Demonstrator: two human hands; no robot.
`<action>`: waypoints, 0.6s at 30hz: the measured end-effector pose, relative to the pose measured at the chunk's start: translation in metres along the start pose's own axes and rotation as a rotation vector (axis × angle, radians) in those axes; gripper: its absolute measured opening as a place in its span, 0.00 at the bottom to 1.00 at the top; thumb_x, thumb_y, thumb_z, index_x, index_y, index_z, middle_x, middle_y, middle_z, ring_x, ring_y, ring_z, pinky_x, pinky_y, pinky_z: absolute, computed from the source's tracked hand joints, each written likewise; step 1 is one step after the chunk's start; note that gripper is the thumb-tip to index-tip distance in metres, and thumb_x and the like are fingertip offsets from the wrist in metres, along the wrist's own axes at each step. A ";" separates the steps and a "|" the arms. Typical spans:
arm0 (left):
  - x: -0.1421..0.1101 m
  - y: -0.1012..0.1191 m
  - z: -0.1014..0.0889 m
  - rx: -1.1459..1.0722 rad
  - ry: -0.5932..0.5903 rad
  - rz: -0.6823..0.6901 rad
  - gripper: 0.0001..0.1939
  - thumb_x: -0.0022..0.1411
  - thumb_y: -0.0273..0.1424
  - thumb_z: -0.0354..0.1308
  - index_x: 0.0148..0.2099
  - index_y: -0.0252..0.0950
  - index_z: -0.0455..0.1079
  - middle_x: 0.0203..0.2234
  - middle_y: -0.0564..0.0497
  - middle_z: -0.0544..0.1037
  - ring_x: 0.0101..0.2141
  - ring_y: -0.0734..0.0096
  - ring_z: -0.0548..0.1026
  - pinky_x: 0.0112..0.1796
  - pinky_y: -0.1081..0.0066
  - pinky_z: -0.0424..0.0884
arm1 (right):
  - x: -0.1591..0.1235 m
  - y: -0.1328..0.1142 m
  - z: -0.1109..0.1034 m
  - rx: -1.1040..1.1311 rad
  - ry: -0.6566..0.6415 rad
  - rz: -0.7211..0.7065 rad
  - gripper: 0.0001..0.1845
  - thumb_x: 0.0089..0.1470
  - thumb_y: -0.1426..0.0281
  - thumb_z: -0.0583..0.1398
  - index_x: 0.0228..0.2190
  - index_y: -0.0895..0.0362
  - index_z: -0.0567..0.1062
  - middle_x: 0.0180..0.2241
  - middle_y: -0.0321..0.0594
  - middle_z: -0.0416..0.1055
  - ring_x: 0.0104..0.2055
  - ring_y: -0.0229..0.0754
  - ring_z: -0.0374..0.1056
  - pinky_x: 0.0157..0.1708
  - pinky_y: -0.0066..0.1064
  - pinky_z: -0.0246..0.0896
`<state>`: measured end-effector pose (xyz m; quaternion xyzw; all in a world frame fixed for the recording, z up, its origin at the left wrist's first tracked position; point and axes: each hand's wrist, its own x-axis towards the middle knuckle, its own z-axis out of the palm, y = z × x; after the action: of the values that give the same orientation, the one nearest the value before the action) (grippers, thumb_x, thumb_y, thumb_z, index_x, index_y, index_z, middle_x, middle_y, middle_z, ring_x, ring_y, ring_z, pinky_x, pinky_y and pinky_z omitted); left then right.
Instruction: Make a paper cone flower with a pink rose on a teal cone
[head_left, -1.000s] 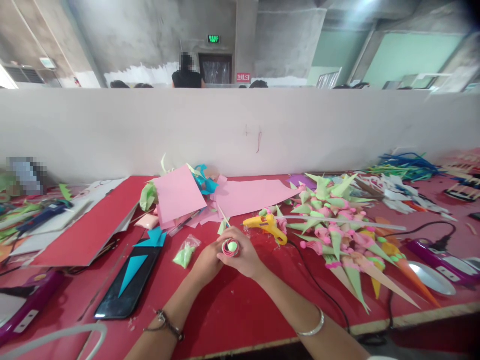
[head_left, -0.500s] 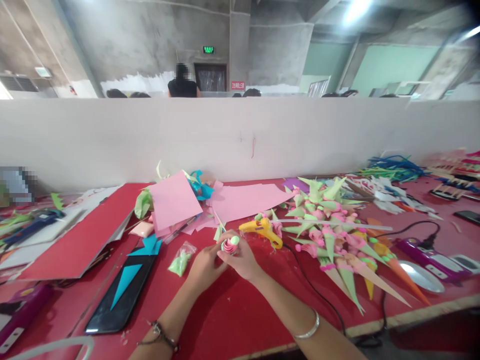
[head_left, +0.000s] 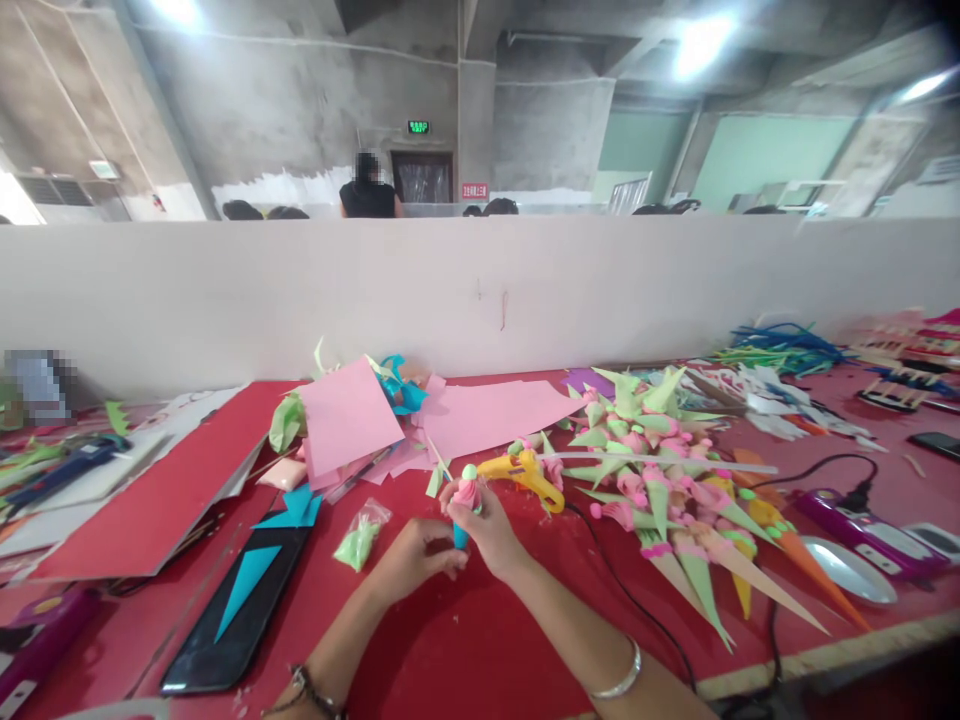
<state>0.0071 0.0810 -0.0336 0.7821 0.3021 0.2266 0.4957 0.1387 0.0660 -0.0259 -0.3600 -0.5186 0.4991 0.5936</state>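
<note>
My right hand (head_left: 487,530) grips a small craft ice cream cone (head_left: 468,492) upright. The cone has a pink swirl, a pale green ball on top and a blue pointed base that shows below my fingers. My left hand (head_left: 420,555) is just left of the blue base, its fingers curved and apart. I cannot tell whether its fingertips touch the base. A yellow glue gun (head_left: 525,475) lies right behind my right hand. To the left of my hands is a small clear bag of light green clay (head_left: 360,540).
Many finished paper cones (head_left: 667,480) are piled at the right. Pink paper sheets (head_left: 495,410) lie at the back, before a white partition (head_left: 375,290). A black tablet-like slab (head_left: 240,600) carries blue paper pieces at the left. The glue gun's black cord (head_left: 622,590) runs toward the front edge.
The cone has turned from facing me with its swirl to standing upright, showing its blue base. My left hand has drawn back and down from the swirl. The view has tilted up slightly.
</note>
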 end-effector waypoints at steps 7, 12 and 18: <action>0.002 -0.001 0.001 0.064 0.111 -0.026 0.13 0.52 0.38 0.56 0.27 0.30 0.69 0.18 0.51 0.73 0.19 0.74 0.70 0.24 0.75 0.66 | 0.002 0.004 0.001 0.074 -0.006 0.063 0.17 0.37 0.61 0.62 0.30 0.56 0.67 0.21 0.31 0.59 0.21 0.31 0.55 0.21 0.25 0.53; 0.003 -0.002 0.001 0.164 0.175 -0.011 0.14 0.52 0.37 0.55 0.24 0.30 0.67 0.16 0.52 0.72 0.19 0.75 0.68 0.23 0.75 0.63 | 0.002 0.002 0.000 0.082 -0.009 0.075 0.16 0.37 0.60 0.62 0.28 0.57 0.67 0.21 0.31 0.58 0.21 0.31 0.54 0.22 0.25 0.53; 0.002 -0.005 0.000 0.236 0.200 0.017 0.16 0.52 0.38 0.56 0.21 0.30 0.64 0.14 0.55 0.67 0.18 0.78 0.63 0.22 0.77 0.59 | 0.002 -0.001 0.001 0.096 -0.025 0.056 0.13 0.39 0.61 0.61 0.25 0.58 0.67 0.22 0.33 0.60 0.23 0.32 0.55 0.25 0.26 0.53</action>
<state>0.0075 0.0838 -0.0379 0.8109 0.3681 0.2705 0.3658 0.1377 0.0674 -0.0246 -0.3394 -0.4911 0.5442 0.5895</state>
